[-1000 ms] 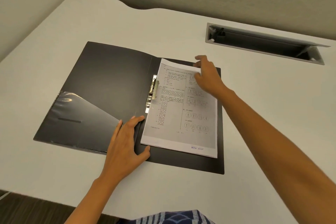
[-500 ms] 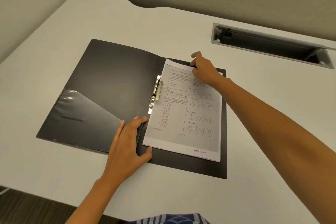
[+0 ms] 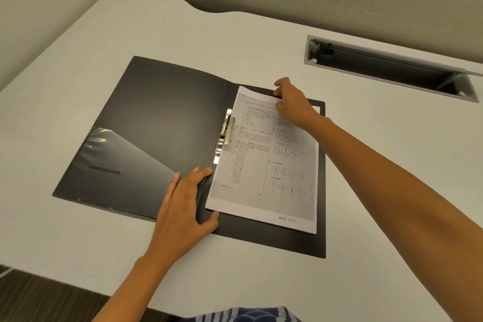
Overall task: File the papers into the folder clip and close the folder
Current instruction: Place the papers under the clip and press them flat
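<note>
A black folder [image 3: 167, 112] lies open flat on the white desk. A stack of printed papers [image 3: 264, 165] rests on its right half, its left edge beside the metal clip [image 3: 226, 131] at the spine. My left hand [image 3: 183, 206] lies flat with fingers spread on the folder's spine near the front edge, thumb touching the papers' lower left corner. My right hand [image 3: 292, 102] pinches the top edge of the papers near the far right corner.
A clear plastic pocket [image 3: 122, 165] covers the lower part of the folder's left cover. A recessed grey cable tray [image 3: 392, 70] with its flap open sits in the desk at the far right. Partition walls bound the desk at the back and left.
My right hand slid left along the papers' top edge and closed its fingers on it. The papers shifted slightly toward the clip. My left hand stayed in place.
</note>
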Demonstrator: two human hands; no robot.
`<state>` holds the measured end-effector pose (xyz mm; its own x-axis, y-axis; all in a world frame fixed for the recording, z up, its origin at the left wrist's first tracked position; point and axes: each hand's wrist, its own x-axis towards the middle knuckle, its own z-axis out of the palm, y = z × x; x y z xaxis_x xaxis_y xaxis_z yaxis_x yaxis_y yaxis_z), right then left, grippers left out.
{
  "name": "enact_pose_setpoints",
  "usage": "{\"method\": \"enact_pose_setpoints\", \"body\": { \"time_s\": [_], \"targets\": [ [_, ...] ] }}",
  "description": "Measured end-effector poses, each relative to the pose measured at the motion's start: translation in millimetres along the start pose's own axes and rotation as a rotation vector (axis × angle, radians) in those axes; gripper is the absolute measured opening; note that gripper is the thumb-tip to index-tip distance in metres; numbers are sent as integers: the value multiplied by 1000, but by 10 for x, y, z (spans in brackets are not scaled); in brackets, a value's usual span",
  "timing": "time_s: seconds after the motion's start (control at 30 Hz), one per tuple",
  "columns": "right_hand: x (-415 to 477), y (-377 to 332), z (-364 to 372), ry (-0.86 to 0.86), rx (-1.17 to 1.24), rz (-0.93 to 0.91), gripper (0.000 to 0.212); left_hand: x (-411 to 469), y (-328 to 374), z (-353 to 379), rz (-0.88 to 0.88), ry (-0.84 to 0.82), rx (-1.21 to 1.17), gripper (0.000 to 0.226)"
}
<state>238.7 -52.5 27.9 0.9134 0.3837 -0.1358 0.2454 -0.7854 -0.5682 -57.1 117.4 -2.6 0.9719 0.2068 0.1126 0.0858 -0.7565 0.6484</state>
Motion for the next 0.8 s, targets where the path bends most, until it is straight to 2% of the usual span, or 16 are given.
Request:
{"method": "enact_pose_setpoints", "body": {
  "time_s": [0.2, 0.37, 0.43, 0.6, 0.7, 0.8],
  "targets": [
    [-385, -14, 180, 283, 69, -93, 44, -34, -88, -6, -26, -48, -39, 83],
    [-893, -49, 418, 325, 80, -131, 43, -23, -69, -2, -22, -43, -28, 79],
    [-1057, -72, 474, 369, 122, -60, 46, -28, -71, -11, -30, -50, -28, 79],
    [-1385, -78, 472, 649, 312, 319, 54, -37, -61, -5, -49, -68, -32, 81],
    [-1525, 0, 423, 649, 399, 450, 52, -31, -65, 0, -57, -71, -39, 80],
    [-1615, 41, 402, 595, 448, 472, 49, -33, -81, 7, -64, -75, -46, 80]
  ]
}}
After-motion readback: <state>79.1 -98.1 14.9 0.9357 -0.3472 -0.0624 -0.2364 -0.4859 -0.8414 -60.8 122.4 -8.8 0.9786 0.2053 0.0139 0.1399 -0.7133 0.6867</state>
